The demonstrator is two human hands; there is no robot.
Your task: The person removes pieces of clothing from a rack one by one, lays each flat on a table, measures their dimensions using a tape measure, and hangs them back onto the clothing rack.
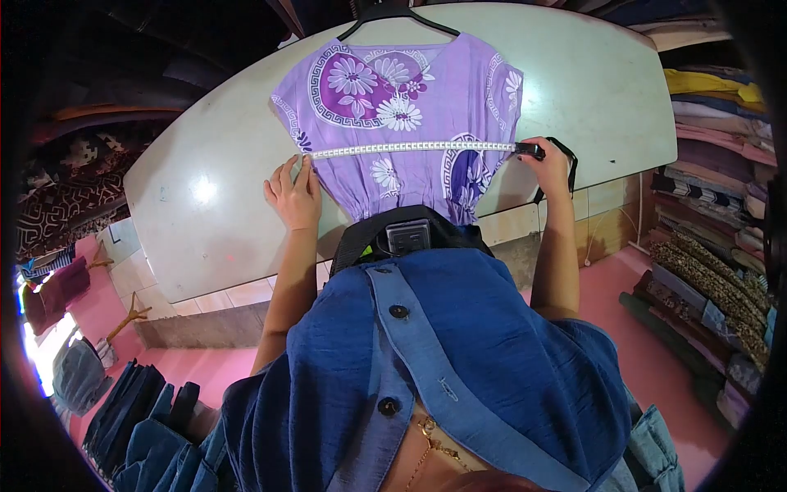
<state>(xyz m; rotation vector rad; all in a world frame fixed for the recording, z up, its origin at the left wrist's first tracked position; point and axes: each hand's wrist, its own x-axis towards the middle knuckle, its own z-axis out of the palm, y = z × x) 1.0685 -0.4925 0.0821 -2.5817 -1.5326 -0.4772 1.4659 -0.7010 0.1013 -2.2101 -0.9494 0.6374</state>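
A purple top or dress [426, 111] with white flowers and patterned patches lies flat on its black hanger [389, 12]. Across its midsection stretches a white measuring tape [410, 148]. My left hand [293, 195] has its thumb and forefinger closed on the tape's end at the garment's left edge. At the other edge, my right hand [548, 166] grips the tape's dark case [529, 151], and a black strap [571, 164] hangs beside that wrist. The garment's lower part is hidden behind my body and the black gear on my chest.
Under the garment is a pale table [209, 135] with a rounded far edge. Folded clothes [709, 172] are stacked on the right. Dark patterned fabrics [74, 189] hang at the left, and denim garments [152, 435] lie low on that side. The floor [607, 299] is pink.
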